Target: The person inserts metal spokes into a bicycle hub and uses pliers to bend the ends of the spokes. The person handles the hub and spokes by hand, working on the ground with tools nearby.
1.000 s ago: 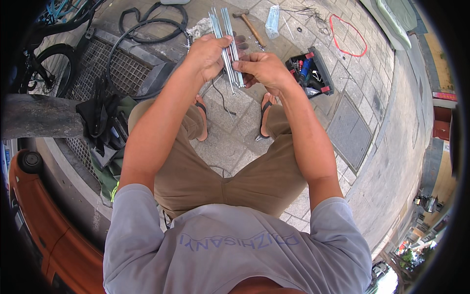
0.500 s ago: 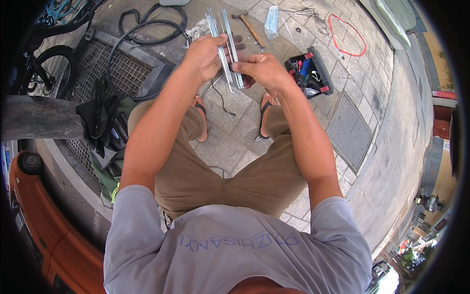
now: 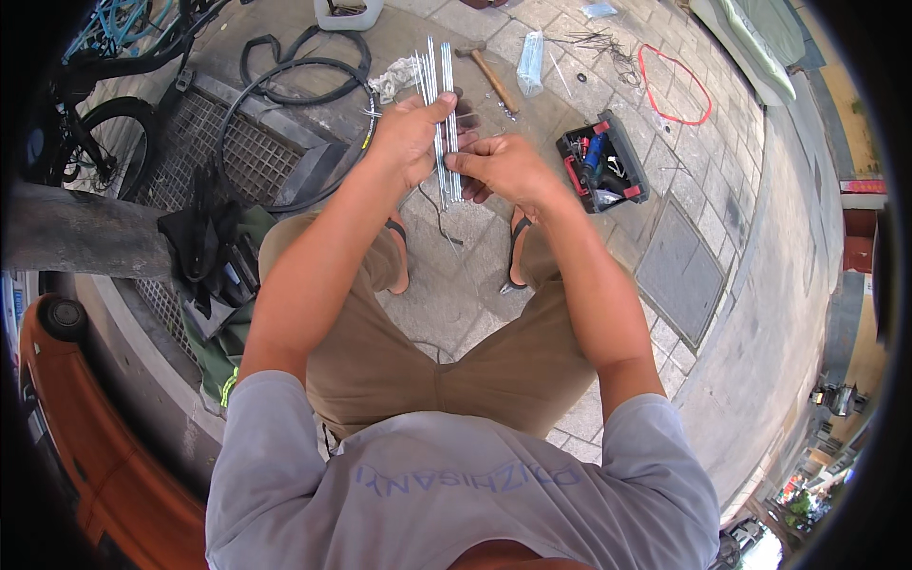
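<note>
Thin silvery bicycle spokes [image 3: 448,66] stand in two bunches between my hands, their long axes pointing away from me. My left hand [image 3: 407,138] is closed round the left bunch, thumb on top. The right bunch lies against its darkened fingers. My right hand [image 3: 513,171] pinches the lower part of the right bunch between thumb and fingers. The spokes' lower ends stick out below the hands, above the paving between my sandalled feet. Where the bunches meet, my fingers partly hide them.
A hammer [image 3: 489,76] lies beyond my hands, beside a clear blue packet [image 3: 530,65]. An open toolbox [image 3: 638,190] stands to the right, near a red loop [image 3: 705,104]. Black tyres or tubes [image 3: 258,71], a metal grate [image 3: 242,157] and a bicycle [image 3: 114,123] are on the left.
The two bunches have come closer together and more upright, and my hands sit slightly lower in view. Both hands keep their hold on the spokes.
</note>
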